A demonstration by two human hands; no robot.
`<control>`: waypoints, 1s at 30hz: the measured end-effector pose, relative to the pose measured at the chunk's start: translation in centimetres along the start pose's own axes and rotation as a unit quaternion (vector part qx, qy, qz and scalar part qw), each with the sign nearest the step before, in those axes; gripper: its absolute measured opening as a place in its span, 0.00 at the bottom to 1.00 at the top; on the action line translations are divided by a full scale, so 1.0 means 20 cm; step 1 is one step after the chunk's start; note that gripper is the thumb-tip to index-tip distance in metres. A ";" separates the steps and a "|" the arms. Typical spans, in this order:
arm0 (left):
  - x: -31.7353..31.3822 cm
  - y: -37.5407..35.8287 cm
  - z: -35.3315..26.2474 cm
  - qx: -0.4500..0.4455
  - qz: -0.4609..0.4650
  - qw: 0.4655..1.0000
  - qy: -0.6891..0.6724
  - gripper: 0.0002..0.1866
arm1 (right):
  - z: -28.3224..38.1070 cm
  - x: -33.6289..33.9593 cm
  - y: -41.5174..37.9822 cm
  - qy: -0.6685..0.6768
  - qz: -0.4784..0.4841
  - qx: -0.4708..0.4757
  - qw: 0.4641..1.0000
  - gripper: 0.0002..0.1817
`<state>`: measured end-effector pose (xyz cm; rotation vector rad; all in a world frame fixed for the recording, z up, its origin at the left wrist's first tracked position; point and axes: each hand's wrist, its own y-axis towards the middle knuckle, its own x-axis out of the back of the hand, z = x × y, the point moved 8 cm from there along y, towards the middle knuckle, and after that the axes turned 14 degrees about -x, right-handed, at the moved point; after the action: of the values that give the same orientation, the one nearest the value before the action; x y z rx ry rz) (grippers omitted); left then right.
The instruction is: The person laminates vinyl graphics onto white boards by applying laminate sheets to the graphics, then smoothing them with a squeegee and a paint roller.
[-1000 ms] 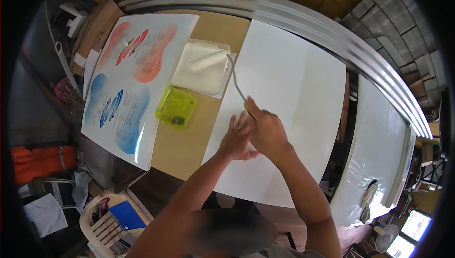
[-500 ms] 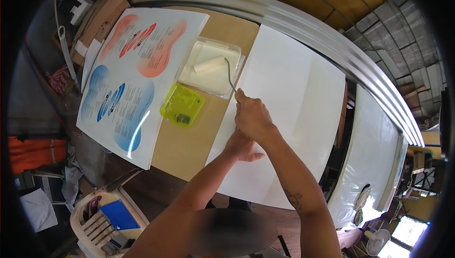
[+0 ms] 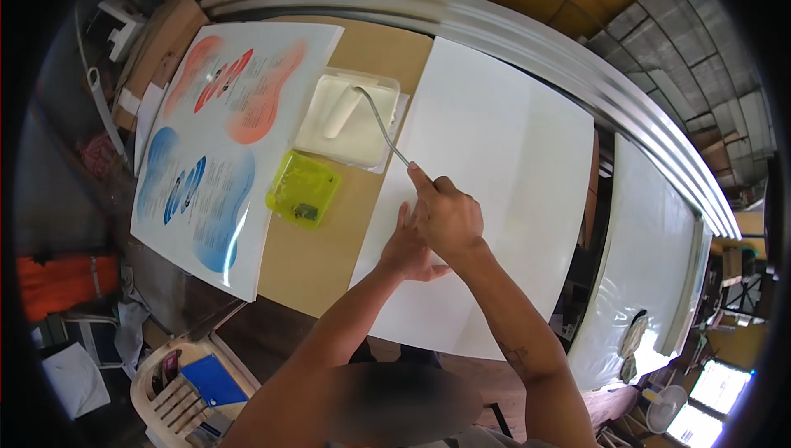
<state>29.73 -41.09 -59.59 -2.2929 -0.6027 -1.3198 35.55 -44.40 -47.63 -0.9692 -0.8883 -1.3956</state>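
My right hand is closed around the handle of a paint roller, index finger stretched along it. The pale roller head rests in a clear plastic tray of creamy white liquid. My left hand lies on a large white board, thumb out to the right and fingers apart, partly covered by the right hand. Just below the tray sits a yellow-green plastic container with a small dark patch inside.
On the left lies a printed board with red and blue shapes. Brown board shows between the two. Long metal profiles run along the far edge. A plastic chair holding a blue item stands at lower left.
The roller head has swung from lying crosswise to a steeper angle and shifted left in the tray. My right hand has turned slightly, and more of my left hand's fingers show.
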 end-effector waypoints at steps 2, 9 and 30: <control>-0.02 0.00 0.01 0.004 0.018 1.000 -0.002 0.56 | -0.03 -0.02 -0.02 0.022 -0.013 0.000 1.000 0.28; -0.01 0.01 -0.02 -0.003 -0.012 1.000 0.016 0.55 | -0.34 -0.08 -0.10 0.271 0.074 -0.147 0.948 0.26; -0.02 0.05 -0.05 -0.017 -0.062 0.994 0.086 0.56 | -1.52 0.41 0.34 0.131 -0.062 -0.396 0.906 0.21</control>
<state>29.39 -42.45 -59.68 -2.1684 -0.6768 -1.5787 40.64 -75.89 -51.41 -1.2857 -0.1479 -2.0022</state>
